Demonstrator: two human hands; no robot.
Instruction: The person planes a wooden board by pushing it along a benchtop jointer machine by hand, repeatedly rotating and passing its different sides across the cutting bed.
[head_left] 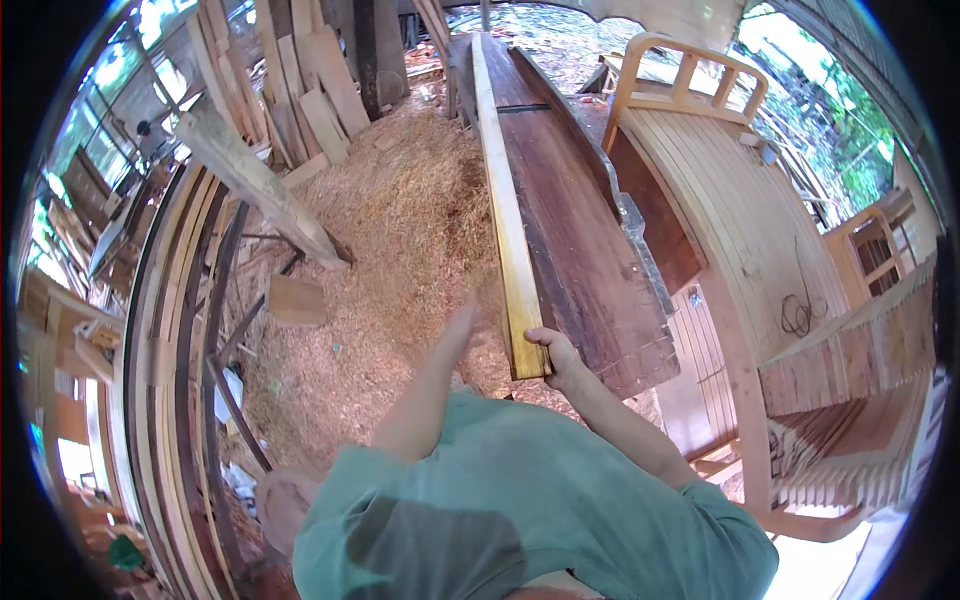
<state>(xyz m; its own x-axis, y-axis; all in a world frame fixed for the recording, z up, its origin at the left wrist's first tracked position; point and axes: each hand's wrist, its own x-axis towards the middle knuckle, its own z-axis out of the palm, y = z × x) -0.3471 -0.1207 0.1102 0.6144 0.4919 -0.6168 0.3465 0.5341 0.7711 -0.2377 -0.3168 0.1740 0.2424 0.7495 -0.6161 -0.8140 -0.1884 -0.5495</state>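
Note:
A long pale plank [507,230] runs away from me along the left edge of a dark wooden bench [575,210], its near end overhanging toward my body. My right hand [560,358] grips that near end at its right side, with the thumb lying on the top face. To the left of the plank, my left hand [463,325] is raised and apart from it, slightly blurred. Its fingers look stretched out, and nothing shows in them.
Wood shavings [400,220] cover the floor. Stacked long boards [165,350] and a slanting post [255,185] stand at left. More boards [310,80] lean at the back. A slatted wooden bed frame [740,200] lies on the right, beside a stack of wooden pieces [850,385].

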